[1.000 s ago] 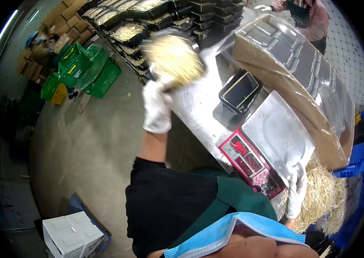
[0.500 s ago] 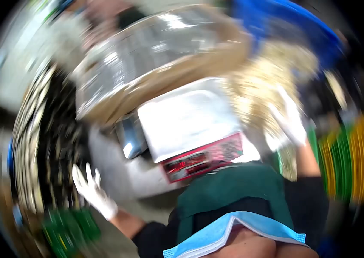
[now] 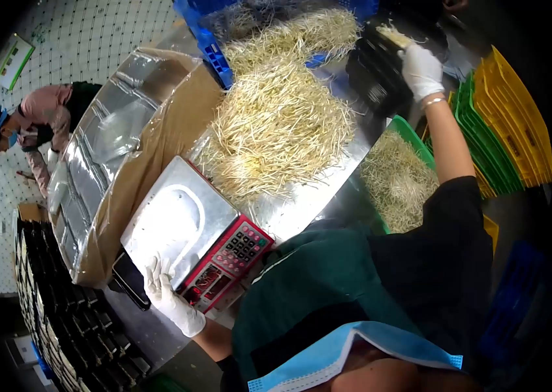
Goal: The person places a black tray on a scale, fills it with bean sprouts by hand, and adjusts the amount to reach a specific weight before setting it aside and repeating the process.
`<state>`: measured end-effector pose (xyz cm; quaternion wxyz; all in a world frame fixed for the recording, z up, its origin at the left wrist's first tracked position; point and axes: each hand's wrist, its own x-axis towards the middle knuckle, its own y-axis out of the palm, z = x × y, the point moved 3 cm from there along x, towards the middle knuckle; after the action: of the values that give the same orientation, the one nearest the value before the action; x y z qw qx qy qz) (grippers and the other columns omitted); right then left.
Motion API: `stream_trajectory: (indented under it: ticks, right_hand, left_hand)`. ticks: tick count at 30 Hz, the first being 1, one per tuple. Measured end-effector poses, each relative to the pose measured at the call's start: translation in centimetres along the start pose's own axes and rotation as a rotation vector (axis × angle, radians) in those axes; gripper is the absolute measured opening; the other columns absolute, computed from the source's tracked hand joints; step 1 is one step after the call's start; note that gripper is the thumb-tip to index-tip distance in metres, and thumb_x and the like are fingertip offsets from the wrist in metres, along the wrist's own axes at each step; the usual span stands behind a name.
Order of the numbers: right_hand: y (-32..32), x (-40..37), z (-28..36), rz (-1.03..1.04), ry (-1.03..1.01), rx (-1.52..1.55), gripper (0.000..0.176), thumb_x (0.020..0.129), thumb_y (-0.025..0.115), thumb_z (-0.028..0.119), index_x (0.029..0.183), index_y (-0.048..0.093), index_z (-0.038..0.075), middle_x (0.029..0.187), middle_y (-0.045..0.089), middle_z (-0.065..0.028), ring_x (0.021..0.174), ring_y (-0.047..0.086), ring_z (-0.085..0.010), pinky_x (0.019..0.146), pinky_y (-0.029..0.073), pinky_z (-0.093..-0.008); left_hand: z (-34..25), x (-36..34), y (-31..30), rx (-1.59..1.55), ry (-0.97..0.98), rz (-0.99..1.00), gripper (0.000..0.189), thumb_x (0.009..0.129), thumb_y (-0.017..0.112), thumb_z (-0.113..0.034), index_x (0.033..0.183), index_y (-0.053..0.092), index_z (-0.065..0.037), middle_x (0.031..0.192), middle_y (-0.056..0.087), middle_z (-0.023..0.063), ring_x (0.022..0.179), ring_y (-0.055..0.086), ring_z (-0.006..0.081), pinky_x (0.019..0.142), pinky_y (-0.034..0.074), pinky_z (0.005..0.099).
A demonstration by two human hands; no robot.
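Observation:
My left hand, in a white glove, lies at the near left corner of the scale, fingers stretched over the edge of its bare metal plate. It holds nothing. My right hand, also gloved, reaches out to the far right. Its fingers are curled at a pale clump of bean sprouts among black plastic trays; the fingertips are partly hidden. Between my hands, a large heap of bean sprouts lies on the metal table beside the scale.
A blue crate stands behind the heap. Left of the scale is a carton of clear plastic packs. A green crate of sprouts sits below my right arm, near stacked green and yellow crates. Black trays are stacked left; a person bends beyond.
The view has swung toward the right. My right hand has moved from beside the sprout heap to the clump by the black trays. My left hand has come in to the scale.

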<state>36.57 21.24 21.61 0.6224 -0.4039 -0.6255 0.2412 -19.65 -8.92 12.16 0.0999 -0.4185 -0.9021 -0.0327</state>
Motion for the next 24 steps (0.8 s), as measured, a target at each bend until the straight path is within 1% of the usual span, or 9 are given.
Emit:
stream_trajectory:
  ticks: [3, 6, 8, 10, 12, 14, 19, 20, 24]
  right_hand:
    - [-0.2, 0.6, -3.0, -0.147, -0.109, 0.058, 0.024, 0.091, 0.057, 0.032, 0.097, 0.065, 0.01, 0.085, 0.066, -0.0131, 0.08, 0.065, -0.0337, 0.067, 0.052, -0.0453]
    - [-4.6, -1.4, 0.0, -0.409, -0.441, 0.366, 0.017, 0.079, 0.07, 0.01, 0.096, 0.065, 0.009, 0.083, 0.065, -0.0084, 0.079, 0.062, -0.0286, 0.068, 0.051, -0.0368]
    - [-7.1, -3.5, 4.8, -0.36, -0.663, 0.67, 0.023, 0.076, 0.07, 0.004, 0.098, 0.065, 0.009, 0.08, 0.065, -0.007, 0.074, 0.063, -0.0246, 0.064, 0.051, -0.0343]
    - [-6.9, -6.4, 10.4, -0.304, -0.942, 0.818, 0.024, 0.074, 0.068, 0.001, 0.097, 0.065, 0.007, 0.076, 0.063, -0.0056, 0.069, 0.062, -0.0206, 0.06, 0.051, -0.0326]
    - [-6.4, -9.9, 15.7, -0.323, -1.193, 0.978, 0.034, 0.072, 0.062, 0.002, 0.105, 0.064, 0.003, 0.075, 0.06, -0.0032, 0.065, 0.06, -0.0186, 0.054, 0.049, -0.0308]
    - [-4.9, -13.3, 19.4, -0.146, -1.296, 1.044, 0.041, 0.07, 0.063, 0.008, 0.11, 0.063, 0.002, 0.079, 0.061, -0.001, 0.073, 0.061, -0.0168, 0.059, 0.049, -0.031]
    - [-4.3, -12.8, 21.7, 0.197, -1.301, 1.294, 0.067, 0.07, 0.072, 0.048, 0.124, 0.06, 0.011, 0.118, 0.062, -0.0115, 0.109, 0.06, -0.0297, 0.094, 0.047, -0.041]
    - [-4.5, -11.6, 21.4, 0.137, -1.227, 1.477, 0.068, 0.07, 0.073, 0.047, 0.125, 0.059, 0.009, 0.118, 0.063, -0.012, 0.11, 0.06, -0.0304, 0.095, 0.046, -0.0405]
    - [0.7, -4.5, 20.9, 0.333, -0.886, 1.144, 0.065, 0.079, 0.072, 0.042, 0.13, 0.053, 0.007, 0.123, 0.061, -0.0163, 0.109, 0.061, -0.032, 0.095, 0.047, -0.0407]
  left_hand:
    - [-1.5, 0.0, 1.9, 0.045, -0.01, -0.078, 0.039, 0.093, 0.051, -0.006, 0.129, 0.045, 0.008, 0.127, 0.055, 0.0218, 0.111, 0.06, 0.0265, 0.091, 0.046, 0.0312]
    - [-4.5, 1.5, 5.6, 0.086, -0.038, 0.038, 0.039, 0.094, 0.049, -0.006, 0.13, 0.044, 0.008, 0.128, 0.054, 0.0206, 0.111, 0.059, 0.0242, 0.089, 0.048, 0.0334]
    - [-3.9, 2.7, 9.7, 0.07, -0.113, 0.255, 0.043, 0.094, 0.053, -0.012, 0.132, 0.043, 0.006, 0.128, 0.055, 0.0187, 0.11, 0.059, 0.0242, 0.089, 0.048, 0.0356]
    - [-4.7, 1.7, 16.2, -0.323, -0.182, 0.404, 0.05, 0.092, 0.057, -0.021, 0.133, 0.043, 0.005, 0.125, 0.056, 0.0164, 0.114, 0.056, 0.0252, 0.093, 0.047, 0.0353]
    - [-0.6, 1.0, 19.1, -0.733, -0.377, 0.409, 0.056, 0.09, 0.059, -0.03, 0.133, 0.043, 0.002, 0.126, 0.055, 0.0141, 0.116, 0.054, 0.0238, 0.095, 0.046, 0.0377]
    - [-3.6, -0.2, 20.8, -0.681, -0.402, 0.333, 0.06, 0.087, 0.061, -0.033, 0.134, 0.043, 0.0, 0.126, 0.055, 0.014, 0.113, 0.056, 0.0228, 0.098, 0.045, 0.0383]
    - [-4.8, -1.8, 15.3, -0.465, -0.299, -0.002, 0.057, 0.087, 0.061, -0.028, 0.134, 0.042, -0.001, 0.121, 0.058, 0.0121, 0.108, 0.058, 0.0216, 0.095, 0.047, 0.036]
    - [-4.3, -1.8, 13.9, -0.438, -0.321, -0.13, 0.049, 0.089, 0.059, -0.024, 0.131, 0.047, -0.003, 0.119, 0.058, 0.011, 0.106, 0.059, 0.0209, 0.094, 0.048, 0.0346]
    - [-0.1, 1.6, 7.2, -0.33, -0.389, -0.188, 0.043, 0.09, 0.061, -0.02, 0.127, 0.053, 0.0, 0.124, 0.057, 0.0133, 0.114, 0.055, 0.0209, 0.097, 0.045, 0.035]
